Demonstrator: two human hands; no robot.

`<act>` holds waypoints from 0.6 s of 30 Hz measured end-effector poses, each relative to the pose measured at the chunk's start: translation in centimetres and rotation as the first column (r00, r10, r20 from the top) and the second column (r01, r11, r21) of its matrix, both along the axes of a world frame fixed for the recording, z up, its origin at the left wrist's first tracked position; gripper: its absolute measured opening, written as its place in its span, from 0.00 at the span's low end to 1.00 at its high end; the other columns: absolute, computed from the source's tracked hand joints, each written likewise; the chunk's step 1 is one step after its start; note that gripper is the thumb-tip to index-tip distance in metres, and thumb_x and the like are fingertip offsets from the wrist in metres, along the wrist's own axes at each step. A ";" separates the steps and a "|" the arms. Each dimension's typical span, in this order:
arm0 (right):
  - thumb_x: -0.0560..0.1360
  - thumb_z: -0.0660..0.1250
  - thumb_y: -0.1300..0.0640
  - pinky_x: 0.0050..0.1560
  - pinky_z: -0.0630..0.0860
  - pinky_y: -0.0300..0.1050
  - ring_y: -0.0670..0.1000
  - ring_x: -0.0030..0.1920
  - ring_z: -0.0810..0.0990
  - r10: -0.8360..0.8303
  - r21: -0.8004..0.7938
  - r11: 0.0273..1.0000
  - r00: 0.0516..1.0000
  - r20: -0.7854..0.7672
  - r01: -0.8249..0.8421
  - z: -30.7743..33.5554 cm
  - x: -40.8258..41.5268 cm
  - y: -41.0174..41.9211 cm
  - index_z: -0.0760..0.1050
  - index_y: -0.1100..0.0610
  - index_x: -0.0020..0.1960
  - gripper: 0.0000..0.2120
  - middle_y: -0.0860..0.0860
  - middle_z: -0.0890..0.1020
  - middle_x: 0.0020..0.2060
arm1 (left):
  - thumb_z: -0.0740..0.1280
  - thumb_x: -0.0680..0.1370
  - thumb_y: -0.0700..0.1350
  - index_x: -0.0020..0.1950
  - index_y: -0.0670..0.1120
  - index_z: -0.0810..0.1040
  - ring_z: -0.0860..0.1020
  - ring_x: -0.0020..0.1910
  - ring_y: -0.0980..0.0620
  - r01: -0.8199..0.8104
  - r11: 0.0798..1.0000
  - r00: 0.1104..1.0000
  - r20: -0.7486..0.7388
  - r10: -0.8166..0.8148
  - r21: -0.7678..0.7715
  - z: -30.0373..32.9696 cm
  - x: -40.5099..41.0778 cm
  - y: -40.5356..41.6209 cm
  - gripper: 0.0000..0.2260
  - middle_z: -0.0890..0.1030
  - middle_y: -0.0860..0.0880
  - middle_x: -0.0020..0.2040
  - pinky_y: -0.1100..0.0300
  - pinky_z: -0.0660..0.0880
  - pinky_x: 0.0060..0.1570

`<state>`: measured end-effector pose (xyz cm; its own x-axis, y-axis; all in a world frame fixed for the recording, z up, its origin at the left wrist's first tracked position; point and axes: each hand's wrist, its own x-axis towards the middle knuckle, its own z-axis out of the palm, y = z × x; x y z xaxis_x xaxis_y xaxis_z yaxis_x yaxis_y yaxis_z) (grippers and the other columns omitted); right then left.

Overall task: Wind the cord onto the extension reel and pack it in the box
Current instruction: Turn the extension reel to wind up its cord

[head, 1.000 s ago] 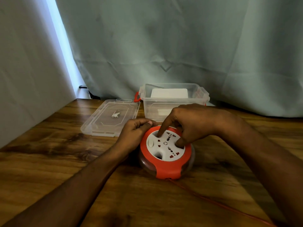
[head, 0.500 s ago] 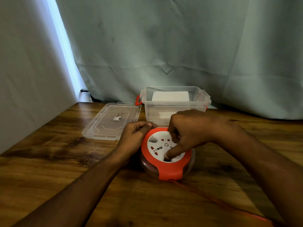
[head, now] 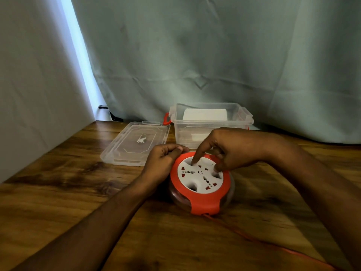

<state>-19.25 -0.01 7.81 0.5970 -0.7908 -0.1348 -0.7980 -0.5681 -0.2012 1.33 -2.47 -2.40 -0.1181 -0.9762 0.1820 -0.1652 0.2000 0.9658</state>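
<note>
The right hand point(head: 232, 149) has curled fingers dug into the white dial's notches; the left hand point(head: 165, 159) grips the reel point(head: 201, 184), near the box point(head: 212, 122). Turn evenly, feeding the cord point(head: 273, 245) without kinks.

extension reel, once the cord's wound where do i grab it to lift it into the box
Probably by the orange rim of the extension reel, from above, a hand on either side. It lies flat on the table, socket face up, so the round edge is the free part; the clear housing beneath looks smooth. Keep off the near side, where the cord exits. The left hand already holds that rim.
</note>
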 end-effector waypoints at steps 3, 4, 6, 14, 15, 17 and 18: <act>0.74 0.78 0.53 0.44 0.73 0.32 0.34 0.40 0.75 0.016 -0.032 0.999 0.996 -0.083 -0.019 -0.1 0.6 0.2 0.76 0.36 0.69 0.27 0.28 0.79 0.52 | 0.62 0.84 0.44 0.57 0.44 0.86 0.88 0.47 0.45 0.006 1.000 1.000 0.000 -0.006 0.009 0.1 0.0 -0.1 0.12 0.88 0.45 0.48 0.44 0.84 0.54; 0.75 0.77 0.53 0.43 0.71 0.31 0.33 0.39 0.74 0.010 -0.036 0.999 0.994 -0.113 -0.014 0.0 0.7 0.4 0.75 0.36 0.70 0.27 0.25 0.76 0.47 | 0.62 0.84 0.44 0.57 0.44 0.86 0.88 0.47 0.45 0.007 1.000 1.000 0.000 -0.007 0.010 0.1 0.0 0.0 0.12 0.89 0.45 0.48 0.44 0.84 0.54; 0.76 0.76 0.52 0.38 0.66 0.30 0.36 0.38 0.72 -0.009 -0.054 0.999 0.989 -0.148 0.001 0.0 0.9 0.5 0.73 0.35 0.72 0.28 0.28 0.68 0.41 | 0.62 0.84 0.44 0.57 0.45 0.86 0.88 0.47 0.47 0.008 1.000 1.000 0.003 -0.008 0.005 0.1 0.0 0.0 0.12 0.89 0.46 0.48 0.47 0.84 0.53; 0.72 0.78 0.45 0.38 0.66 0.30 0.38 0.42 0.72 -0.036 -0.127 0.992 0.984 -0.174 0.014 0.0 0.8 0.8 0.73 0.34 0.72 0.30 0.36 0.68 0.54 | 0.63 0.84 0.44 0.57 0.44 0.86 0.88 0.46 0.45 -0.020 1.000 1.000 -0.014 0.020 0.004 0.0 0.0 -0.1 0.12 0.88 0.44 0.48 0.46 0.84 0.51; 0.71 0.78 0.42 0.40 0.68 0.31 0.39 0.46 0.72 -0.042 -0.138 0.990 0.982 -0.182 0.017 0.1 0.8 0.8 0.74 0.35 0.71 0.30 0.37 0.69 0.54 | 0.63 0.84 0.44 0.56 0.44 0.86 0.88 0.46 0.45 -0.027 1.000 0.999 -0.016 0.027 0.005 0.0 0.0 -0.1 0.12 0.88 0.45 0.48 0.47 0.84 0.51; 0.68 0.78 0.36 0.44 0.71 0.36 0.42 0.52 0.72 -0.065 -0.156 0.987 0.978 -0.199 0.034 0.1 0.9 0.9 0.77 0.37 0.69 0.30 0.38 0.70 0.53 | 0.63 0.84 0.44 0.56 0.44 0.86 0.87 0.46 0.45 -0.039 0.999 0.999 -0.029 0.039 0.004 0.0 0.0 -0.1 0.12 0.89 0.45 0.47 0.47 0.84 0.50; 0.67 0.77 0.34 0.46 0.71 0.38 0.43 0.52 0.72 -0.081 -0.163 0.985 0.975 -0.207 0.047 0.2 1.0 1.0 0.78 0.39 0.68 0.30 0.39 0.70 0.53 | 0.64 0.84 0.44 0.55 0.44 0.86 0.87 0.46 0.45 -0.042 0.999 0.999 -0.035 0.042 0.002 0.0 0.0 -0.1 0.12 0.89 0.45 0.47 0.47 0.84 0.51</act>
<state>-18.28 1.01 8.03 0.5158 -0.8476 -0.1248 -0.8483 -0.5257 0.0641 1.34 -2.60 -2.41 -0.0707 -0.9803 0.1845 -0.1394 0.1928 0.9713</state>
